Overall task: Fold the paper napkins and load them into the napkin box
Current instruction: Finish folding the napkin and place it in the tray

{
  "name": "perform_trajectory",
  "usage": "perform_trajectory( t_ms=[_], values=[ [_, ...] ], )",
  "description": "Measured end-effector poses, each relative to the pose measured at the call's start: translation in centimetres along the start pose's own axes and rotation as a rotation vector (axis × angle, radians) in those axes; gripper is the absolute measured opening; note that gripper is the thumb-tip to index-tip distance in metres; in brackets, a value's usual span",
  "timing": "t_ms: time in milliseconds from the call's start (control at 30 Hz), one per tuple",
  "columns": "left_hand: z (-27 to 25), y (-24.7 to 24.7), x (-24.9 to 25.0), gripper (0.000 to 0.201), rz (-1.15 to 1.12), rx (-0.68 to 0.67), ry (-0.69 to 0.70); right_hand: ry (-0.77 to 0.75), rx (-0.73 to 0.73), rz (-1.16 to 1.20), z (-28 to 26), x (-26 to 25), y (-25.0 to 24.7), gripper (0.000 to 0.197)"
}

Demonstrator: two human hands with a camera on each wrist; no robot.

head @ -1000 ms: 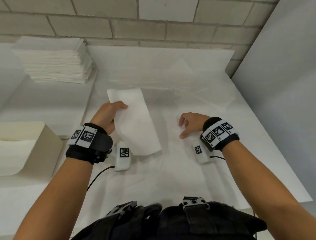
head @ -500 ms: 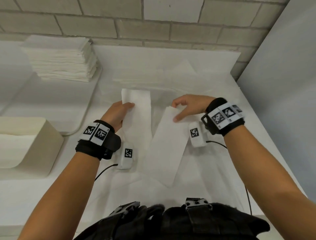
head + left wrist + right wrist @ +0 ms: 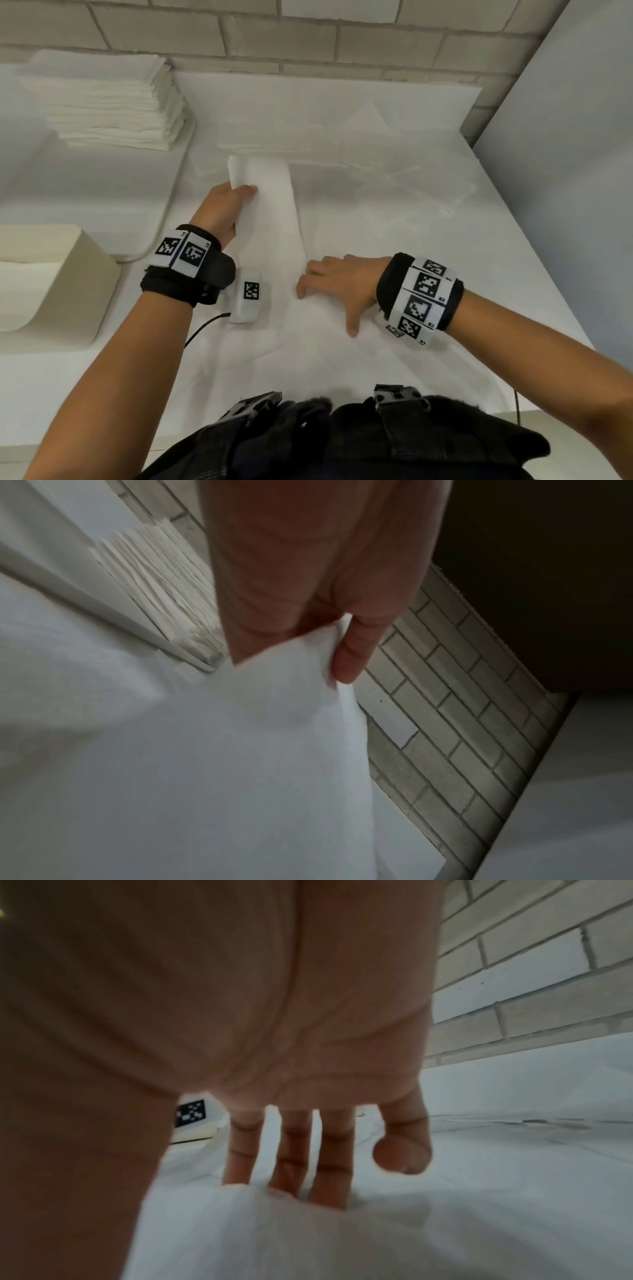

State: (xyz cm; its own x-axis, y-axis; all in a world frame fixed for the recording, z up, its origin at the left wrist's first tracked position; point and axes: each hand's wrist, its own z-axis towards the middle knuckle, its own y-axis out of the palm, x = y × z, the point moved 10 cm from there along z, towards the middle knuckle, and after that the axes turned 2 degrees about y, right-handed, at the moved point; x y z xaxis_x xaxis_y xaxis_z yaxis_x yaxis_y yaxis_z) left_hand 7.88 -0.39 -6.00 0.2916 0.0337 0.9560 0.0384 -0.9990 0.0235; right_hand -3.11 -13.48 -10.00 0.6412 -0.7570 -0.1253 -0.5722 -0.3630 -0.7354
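The left hand is pinching a folded napkin near its far end, thumb on top and fingers curled beneath, so most of the strip is trailing from the grip back toward the person, its near end reaching close to the right hand. The right hand is lying spread and flat on the white sheets covering the table, fingers straight and gripping nothing, fingertips just beside the napkin's near end; whether they are touching it I cannot tell.

The head view is taking in the whole layout: the napkin box is sitting at the left edge, well apart from the held napkin, and a stack of napkins is resting on a tray by the brick wall. The left wrist view is showing what the head view is hiding, one finger wrapping the napkin's edge from below, with the stack's layered edges behind. The right wrist view is showing three straight fingers pressing into the white paper and the little finger curling slightly
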Motion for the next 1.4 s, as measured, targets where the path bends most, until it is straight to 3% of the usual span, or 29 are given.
perform_trajectory(
  t_ms=[133,267,433,567,667,733,867,1000,1067,1133,1267,1400],
  values=[
    [0.1,-1.6,0.8,0.019,-0.016,0.051,0.036,0.147,-0.085,-0.013,0.2,1.3,0.5,0.072],
    [-0.2,-2.6,1.8,0.013,-0.065,0.070,0.083,0.126,-0.079,0.067,0.8,1.8,0.4,0.031],
    [-0.3,-2.6,1.5,0.015,-0.094,0.053,0.080,0.092,0.110,0.545,0.0,3.7,-4.3,0.024],
    [0.0,-2.4,0.6,0.016,-0.134,0.042,0.039,0.112,0.379,0.885,-1.7,6.9,-8.8,0.043],
    [-0.1,-1.3,0.3,0.019,-0.189,-0.018,0.007,-0.053,0.640,1.402,-3.4,7.5,-11.9,0.026],
    [-0.5,0.5,0.5,0.025,-0.223,-0.114,-0.009,-0.093,0.723,1.587,-3.0,7.5,-12.9,0.022],
    [-1.3,2.9,1.6,0.039,-0.277,-0.249,0.022,0.058,0.781,1.429,-0.8,6.8,-13.4,0.033],
    [-1.0,1.9,1.7,0.049,-0.332,-0.187,0.029,0.145,0.853,1.332,0.1,6.6,-13.7,0.030],
    [-1.0,2.0,1.9,0.056,-0.328,-0.221,0.050,0.179,0.907,1.302,0.1,6.7,-14.1,0.036],
    [-1.3,2.2,2.2,0.053,-0.244,-0.242,0.084,0.191,0.953,1.259,0.1,6.3,-14.6,0.037],
    [-0.9,0.8,2.1,0.035,-0.183,-0.150,0.113,0.171,0.987,1.208,0.3,5.6,-15.1,0.047],
    [-0.3,-0.5,1.7,0.038,-0.206,-0.156,0.075,0.171,1.007,1.410,0.1,7.1,-13.6,0.022]
  ],
)
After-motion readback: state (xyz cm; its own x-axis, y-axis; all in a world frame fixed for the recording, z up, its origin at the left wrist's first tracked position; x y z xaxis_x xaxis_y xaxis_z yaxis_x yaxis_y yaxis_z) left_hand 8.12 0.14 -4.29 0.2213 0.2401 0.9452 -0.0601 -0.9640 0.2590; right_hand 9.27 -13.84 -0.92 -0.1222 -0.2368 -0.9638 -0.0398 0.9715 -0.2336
